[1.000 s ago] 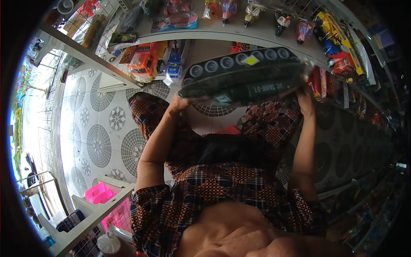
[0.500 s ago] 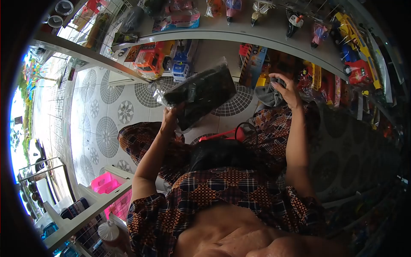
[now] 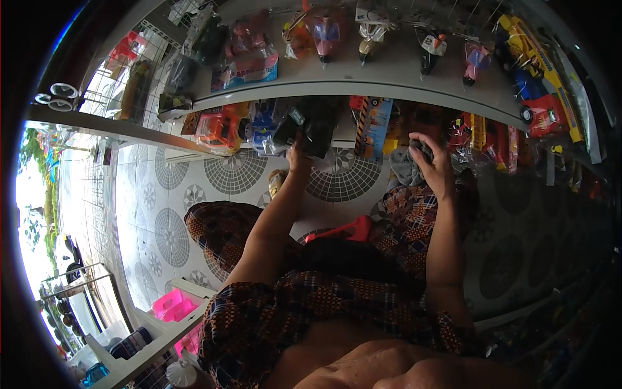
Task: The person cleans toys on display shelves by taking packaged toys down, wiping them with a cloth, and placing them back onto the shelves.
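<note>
My left hand (image 3: pixel 299 157) grips the near end of a dark toy tank in clear plastic wrap (image 3: pixel 319 133). The toy's far part lies under the upper shelf's edge, at the lower shelf, just right of a blue and white toy truck (image 3: pixel 262 126). Over my right knee, my right hand (image 3: pixel 433 159) has its fingers curled round part of a grey cloth (image 3: pixel 406 168). A blue toy box with a striped edge (image 3: pixel 376 128) stands between the two hands.
Bagged toy figures (image 3: pixel 326 35) line the upper shelf (image 3: pixel 363 91). An orange toy truck (image 3: pixel 219 128) sits at the lower left. A red plastic object (image 3: pixel 353 229) lies between my legs on the patterned floor (image 3: pixel 243 174). Pink baskets (image 3: pixel 175 306) stand lower left.
The tank, first held in both hands, has turned and moved forward to the lower shelf in my left hand. My right hand let go of it and is now at the grey cloth.
</note>
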`<state>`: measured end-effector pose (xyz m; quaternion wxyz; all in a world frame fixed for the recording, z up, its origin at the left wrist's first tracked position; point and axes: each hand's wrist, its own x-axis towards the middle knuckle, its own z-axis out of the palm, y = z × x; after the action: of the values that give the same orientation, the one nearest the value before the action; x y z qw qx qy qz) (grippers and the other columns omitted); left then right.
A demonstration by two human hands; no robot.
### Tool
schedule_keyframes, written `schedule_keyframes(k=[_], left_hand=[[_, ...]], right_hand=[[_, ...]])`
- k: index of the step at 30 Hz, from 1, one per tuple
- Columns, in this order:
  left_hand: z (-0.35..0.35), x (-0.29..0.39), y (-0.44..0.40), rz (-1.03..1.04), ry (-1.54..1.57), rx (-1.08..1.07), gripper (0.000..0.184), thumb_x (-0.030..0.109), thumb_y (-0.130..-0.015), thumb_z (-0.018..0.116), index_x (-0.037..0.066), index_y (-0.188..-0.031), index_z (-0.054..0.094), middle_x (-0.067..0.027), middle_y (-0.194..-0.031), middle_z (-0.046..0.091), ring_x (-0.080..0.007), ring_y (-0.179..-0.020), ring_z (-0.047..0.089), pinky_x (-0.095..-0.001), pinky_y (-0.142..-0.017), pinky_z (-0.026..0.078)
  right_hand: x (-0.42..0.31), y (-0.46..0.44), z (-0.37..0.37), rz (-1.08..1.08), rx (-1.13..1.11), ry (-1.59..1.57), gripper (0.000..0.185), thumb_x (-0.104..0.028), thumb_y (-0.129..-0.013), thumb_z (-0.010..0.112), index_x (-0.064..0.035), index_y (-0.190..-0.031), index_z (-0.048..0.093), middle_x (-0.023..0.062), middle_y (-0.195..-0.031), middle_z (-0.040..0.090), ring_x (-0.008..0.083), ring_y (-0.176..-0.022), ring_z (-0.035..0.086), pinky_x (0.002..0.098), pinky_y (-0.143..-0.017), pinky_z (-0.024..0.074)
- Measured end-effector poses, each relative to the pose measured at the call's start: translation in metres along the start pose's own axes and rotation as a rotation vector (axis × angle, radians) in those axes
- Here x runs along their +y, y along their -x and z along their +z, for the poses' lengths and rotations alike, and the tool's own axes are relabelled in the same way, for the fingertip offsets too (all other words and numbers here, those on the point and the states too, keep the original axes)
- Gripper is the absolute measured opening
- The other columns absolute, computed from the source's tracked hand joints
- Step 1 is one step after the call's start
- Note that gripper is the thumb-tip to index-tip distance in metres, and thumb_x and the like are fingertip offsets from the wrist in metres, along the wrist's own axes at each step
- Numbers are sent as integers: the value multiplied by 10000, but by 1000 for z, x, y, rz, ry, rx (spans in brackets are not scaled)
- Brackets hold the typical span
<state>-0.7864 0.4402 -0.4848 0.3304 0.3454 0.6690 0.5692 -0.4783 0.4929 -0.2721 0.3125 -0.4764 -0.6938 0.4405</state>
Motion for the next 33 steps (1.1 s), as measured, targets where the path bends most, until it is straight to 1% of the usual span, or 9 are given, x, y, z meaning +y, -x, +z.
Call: schedule_keyframes(k=[2,6,8,10,13,16,22,25,33], left_hand=[[15,-24,-30,-469,1057,53,413,181,-846,529,32,-1214,420,-102,-1131,516,-238,-1024,506,-327,-878,413],[32,-83,-62,-490,1236,-90,424,172,-844,532,53,-1232,409,-110,-1169,497,-241,-1049,492,-320,-905,394],[37,-96,-65,269,-104,-1,535,362,-841,538,45,-1248,397,-89,-1172,482,-188,-1016,489,-289,-873,397],[35,-71,-72,-230,737,-78,556,173,-835,536,49,-1305,267,-114,-1188,487,-225,-1065,485,-298,-894,398],[23,-101,-86,-98,-635,-325,574,300,-815,581,107,-1296,334,-133,-1131,495,-201,-1002,489,-300,-821,418],[17,-170,-90,242,-400,-253,604,320,-786,613,120,-1290,346,-146,-1059,513,-224,-976,501,-303,-794,429],[10,-141,-67,48,-1022,-345,701,211,-741,653,159,-1329,277,-91,-853,575,-193,-711,551,-325,-631,438],[8,-1,-42,-729,83,76,359,162,-746,658,148,-1095,576,-44,-789,570,-157,-641,533,-278,-553,433],[-27,125,-14,-130,381,-248,237,122,-727,694,57,-827,490,4,-671,509,-77,-584,507,-211,-500,408]], right_hand=[[1,1,-1,21,12,-25,234,-161,-813,569,-44,-1015,569,27,-784,577,74,-708,523,216,-647,415],[5,0,3,-51,67,50,239,-145,-809,568,-43,-1025,565,63,-858,608,117,-780,558,247,-696,425],[4,-1,4,-61,44,133,261,-166,-810,577,-55,-1045,552,110,-923,623,199,-851,606,282,-727,446],[2,-4,7,1,-22,100,268,-173,-814,574,-57,-1054,547,118,-921,620,211,-857,604,290,-737,445],[7,-7,21,-119,18,91,265,-174,-817,571,-62,-1055,545,125,-918,616,214,-837,607,305,-723,450],[-6,-7,24,-73,-36,139,256,-178,-824,564,-68,-1055,545,129,-916,615,217,-821,609,315,-711,454],[8,-12,36,-239,-23,158,268,-162,-809,572,-52,-1053,546,161,-923,612,219,-826,613,298,-679,450],[-6,-12,39,-269,-59,167,253,-126,-814,556,5,-1030,537,145,-961,600,238,-894,581,306,-771,427],[-1,-31,67,-362,-134,202,264,-160,-824,541,-22,-1050,542,164,-976,596,287,-889,573,330,-757,433]])
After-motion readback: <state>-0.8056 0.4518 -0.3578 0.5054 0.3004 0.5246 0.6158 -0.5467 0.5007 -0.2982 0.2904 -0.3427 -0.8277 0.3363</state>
